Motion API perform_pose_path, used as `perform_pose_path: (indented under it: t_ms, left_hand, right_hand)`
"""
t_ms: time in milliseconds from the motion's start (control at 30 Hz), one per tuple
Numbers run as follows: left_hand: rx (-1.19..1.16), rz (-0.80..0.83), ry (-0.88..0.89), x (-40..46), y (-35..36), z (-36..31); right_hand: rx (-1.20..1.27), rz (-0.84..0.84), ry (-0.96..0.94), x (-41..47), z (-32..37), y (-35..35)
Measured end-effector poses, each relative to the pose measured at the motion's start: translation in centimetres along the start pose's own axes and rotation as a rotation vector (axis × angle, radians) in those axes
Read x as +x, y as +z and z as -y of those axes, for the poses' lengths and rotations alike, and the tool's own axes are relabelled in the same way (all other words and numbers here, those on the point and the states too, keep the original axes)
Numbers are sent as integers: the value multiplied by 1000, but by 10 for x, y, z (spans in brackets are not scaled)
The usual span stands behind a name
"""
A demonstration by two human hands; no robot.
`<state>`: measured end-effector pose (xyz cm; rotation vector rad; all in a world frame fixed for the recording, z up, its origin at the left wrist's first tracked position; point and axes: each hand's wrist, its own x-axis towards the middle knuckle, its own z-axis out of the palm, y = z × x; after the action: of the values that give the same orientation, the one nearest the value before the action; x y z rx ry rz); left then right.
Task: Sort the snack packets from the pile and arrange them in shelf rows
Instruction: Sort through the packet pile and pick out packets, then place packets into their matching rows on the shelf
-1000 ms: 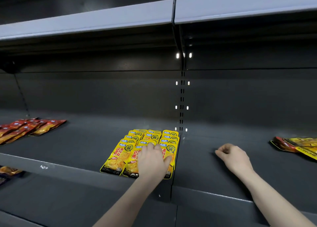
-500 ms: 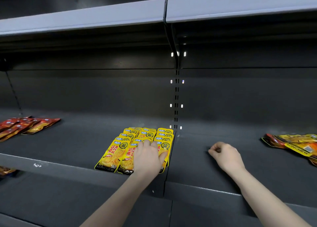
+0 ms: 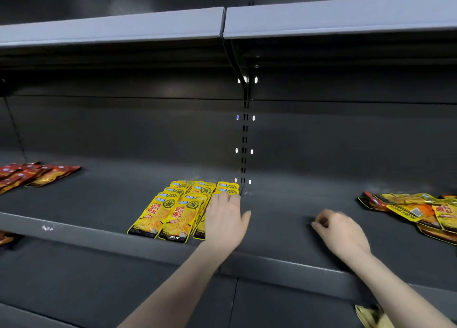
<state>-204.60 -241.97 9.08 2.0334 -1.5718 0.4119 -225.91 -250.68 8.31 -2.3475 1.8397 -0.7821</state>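
Note:
Three rows of yellow snack packets (image 3: 173, 211) lie overlapped on the dark shelf (image 3: 99, 236), just left of the shelf joint. My left hand (image 3: 226, 220) rests flat on the right-hand row, fingers straight, covering most of that row. My right hand (image 3: 340, 232) rests on the bare shelf to the right, fingers loosely curled with nothing visible in them. A mixed pile of yellow and red packets (image 3: 415, 212) lies at the far right of the same shelf, apart from both hands.
Red and orange packets (image 3: 32, 175) are laid out at the far left of the shelf. A grey upper shelf (image 3: 321, 18) overhangs. On the lower shelf a yellow packet (image 3: 371, 317) shows by my right forearm, and more packets (image 3: 6, 238) at the left edge.
My left hand has slid from the middle row to the right-hand row of yellow packets. My right hand has stayed in about the same spot. The view has tilted up a little.

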Motion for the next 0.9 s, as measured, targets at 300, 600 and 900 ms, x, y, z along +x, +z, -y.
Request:
perform_pose_path:
  t_ms: [300,600,900]
  left_hand:
    - [-33,144,85,11,15,-25]
    - [-120,255,126,15,28,-81]
    - [-157,348,113,35,50,-200]
  right_hand:
    - [-215,-73,58,-20,-40,-26]
    - [-336,-243,-26,-23,-92,-60]
    - [-391,-334,-63,12,-217,-110]
